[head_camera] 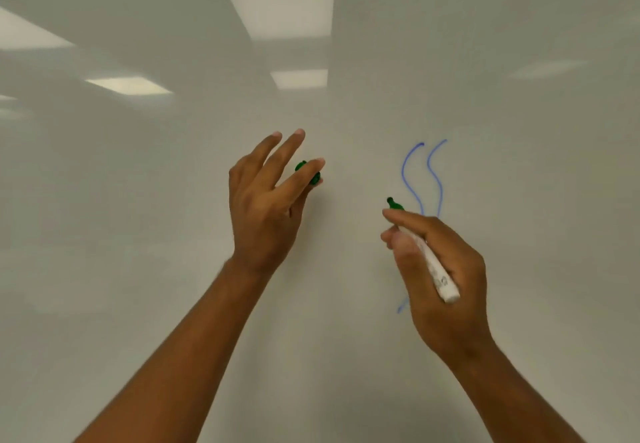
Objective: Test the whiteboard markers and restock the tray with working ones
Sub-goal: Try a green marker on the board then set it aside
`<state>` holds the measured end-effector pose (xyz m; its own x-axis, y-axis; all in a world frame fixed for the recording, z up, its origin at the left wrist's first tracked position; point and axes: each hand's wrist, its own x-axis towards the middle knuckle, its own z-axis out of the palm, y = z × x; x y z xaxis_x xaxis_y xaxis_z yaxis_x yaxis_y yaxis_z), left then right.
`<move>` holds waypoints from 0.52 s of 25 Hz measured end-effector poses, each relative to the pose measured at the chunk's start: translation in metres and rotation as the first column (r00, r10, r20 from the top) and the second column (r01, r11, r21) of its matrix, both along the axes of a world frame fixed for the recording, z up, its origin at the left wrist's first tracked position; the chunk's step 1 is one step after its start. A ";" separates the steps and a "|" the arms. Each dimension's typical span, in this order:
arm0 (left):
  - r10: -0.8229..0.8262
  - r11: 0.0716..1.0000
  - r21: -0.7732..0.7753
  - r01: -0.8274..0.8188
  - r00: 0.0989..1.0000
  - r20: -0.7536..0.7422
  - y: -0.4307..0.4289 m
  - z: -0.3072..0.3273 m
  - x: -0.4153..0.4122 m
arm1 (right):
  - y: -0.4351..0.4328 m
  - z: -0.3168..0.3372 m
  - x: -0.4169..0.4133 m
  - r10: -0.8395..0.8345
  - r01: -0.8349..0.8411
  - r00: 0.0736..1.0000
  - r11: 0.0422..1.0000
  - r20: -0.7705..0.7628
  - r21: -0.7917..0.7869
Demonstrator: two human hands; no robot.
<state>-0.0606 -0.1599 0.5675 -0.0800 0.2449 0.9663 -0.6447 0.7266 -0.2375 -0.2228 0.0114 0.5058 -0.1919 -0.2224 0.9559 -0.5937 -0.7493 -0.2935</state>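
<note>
Holding an uncapped green marker (429,262) up to the whiteboard (138,217), just left of the two blue wavy lines (404,172).
Right hand (446,283) is gripping the marker's white barrel, fingers curling round it near the green tip, which is pointing up beside the lower part of the blue lines; whether the tip is touching the board cannot be told. Left hand (263,203), farther left of the blue lines, is holding the green cap (300,166) behind its forefinger, the other fingers spreading straight upward. Glossy board is filling the view and reflecting rectangular ceiling lights (280,9) well above and left of the blue lines.
</note>
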 end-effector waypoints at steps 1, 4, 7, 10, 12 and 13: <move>0.013 1.000 -0.011 -0.013 1.000 0.008 -0.008 0.009 0.000 | -0.008 0.011 0.000 -0.006 0.007 1.000 1.000 0.022 -0.018; 0.048 0.999 -0.021 -0.047 0.998 0.043 -0.029 0.021 0.000 | -0.031 0.041 0.000 -0.069 0.077 0.991 0.995 0.115 -0.070; 0.059 0.998 -0.005 -0.059 0.995 0.077 -0.045 0.016 -0.003 | -0.049 0.064 -0.008 -0.204 0.217 0.974 0.966 0.099 -0.144; 0.047 0.999 -0.001 -0.047 0.996 0.075 -0.055 0.013 -0.003 | -0.065 0.065 -0.017 -0.298 0.315 0.946 0.937 0.126 -0.148; 0.037 0.999 0.007 -0.038 0.997 0.068 -0.058 0.013 -0.003 | -0.074 0.062 -0.023 -0.343 0.357 0.931 0.926 0.121 -0.124; 0.038 0.999 0.007 -0.038 0.997 0.063 -0.058 0.013 -0.003 | -0.078 0.061 -0.026 -0.356 0.369 0.927 0.923 0.115 -0.114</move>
<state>-0.0637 -0.2182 0.5801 -0.1493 0.2328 0.9610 -0.6561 0.7038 -0.2724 -0.2487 -0.0663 0.5665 -0.3229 0.0048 0.9464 -0.8074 -0.5231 -0.2728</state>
